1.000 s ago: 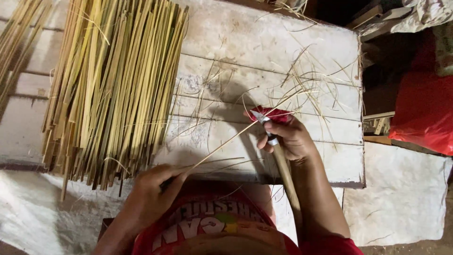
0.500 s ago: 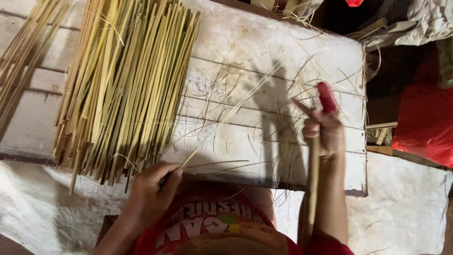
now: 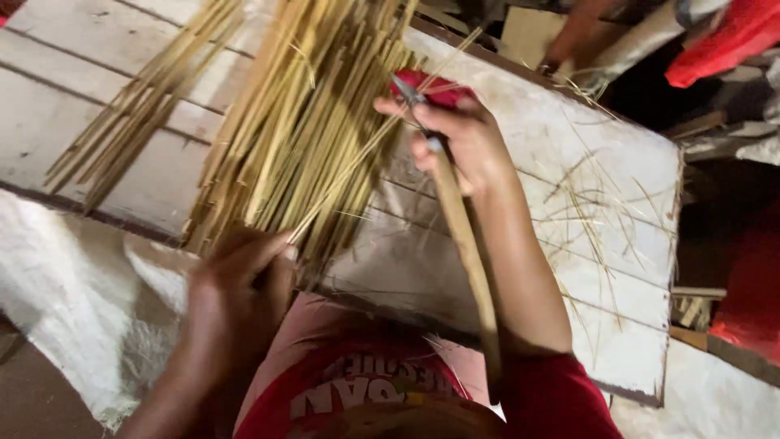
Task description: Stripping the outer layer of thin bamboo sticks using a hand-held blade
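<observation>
a desk point(image 3: 569, 171) of whitewashed, worn planks is seen, its boards divided by dark seams. a large bundle of split bamboo strips point(image 3: 301, 122) is laid across the middle of it, fanned toward the near edge, where the ends hang just past the boards. a smaller bundle of strips point(image 3: 138, 122) is laid to the left of it, apart from the first. thin loose slivers point(image 3: 593, 219) are scattered over the right part. a white cloth point(image 3: 65, 284) is spread below the near edge.
</observation>
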